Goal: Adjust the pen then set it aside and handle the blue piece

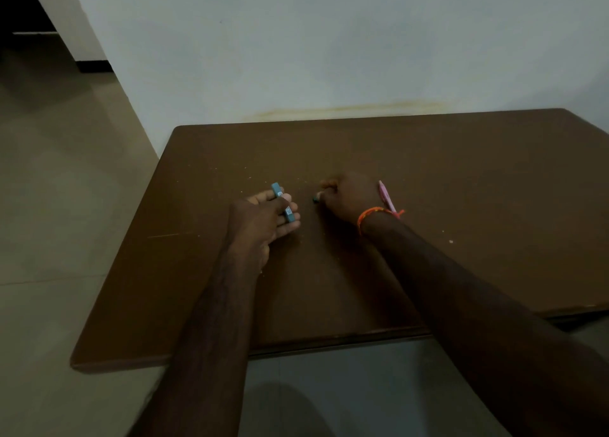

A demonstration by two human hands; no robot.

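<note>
Gripping a slim blue rectangular plastic case [282, 202] between thumb and curled fingers, the left hand [267, 219] holds it just above the broad brown laminate table [461, 179]. Light, stiff and smooth, the case looks best held across its narrow sides. Beside it, the right hand [346, 196], wrist tied with an orange thread band [370, 214], pinches a small dark-tipped piece [317, 198] against the speckled tabletop. A pink plastic pen [386, 196] lies just behind that hand.

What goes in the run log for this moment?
left hand holds blue case | right hand pinches small dark piece | pink pen beside wrist
</note>
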